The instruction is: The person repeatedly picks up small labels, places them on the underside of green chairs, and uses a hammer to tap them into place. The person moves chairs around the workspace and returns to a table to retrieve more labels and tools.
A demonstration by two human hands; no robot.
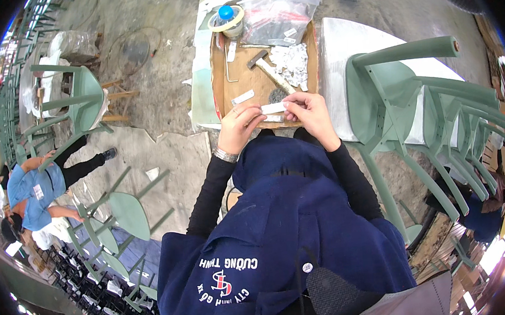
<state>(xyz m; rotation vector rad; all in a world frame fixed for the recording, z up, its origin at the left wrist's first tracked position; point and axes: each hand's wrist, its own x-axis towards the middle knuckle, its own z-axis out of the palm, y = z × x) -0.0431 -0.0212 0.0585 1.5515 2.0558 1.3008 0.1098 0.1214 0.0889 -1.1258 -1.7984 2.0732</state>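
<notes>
A small white strip (273, 108), perhaps a label, spans the gap between my two hands over the near edge of a shallow cardboard tray (218, 101). My left hand (238, 126) pinches its left end. My right hand (313, 115) grips the right end between thumb and fingers. Beneath the strip lies another small pale piece (272, 118). Just beyond my right hand rests a hammer (273, 76) with a wooden handle, beside dark steel wool (276, 96). One more white label (242, 97) lies in the tray near my left hand.
The tray also holds a white paper-scrap pile (290, 64), an L-shaped metal rod (228, 65), a blue-topped container (228, 24) and clear plastic bags (278, 18). Green chairs (371, 96) line the right side; others (130, 216) stand left, near a person in blue (35, 193).
</notes>
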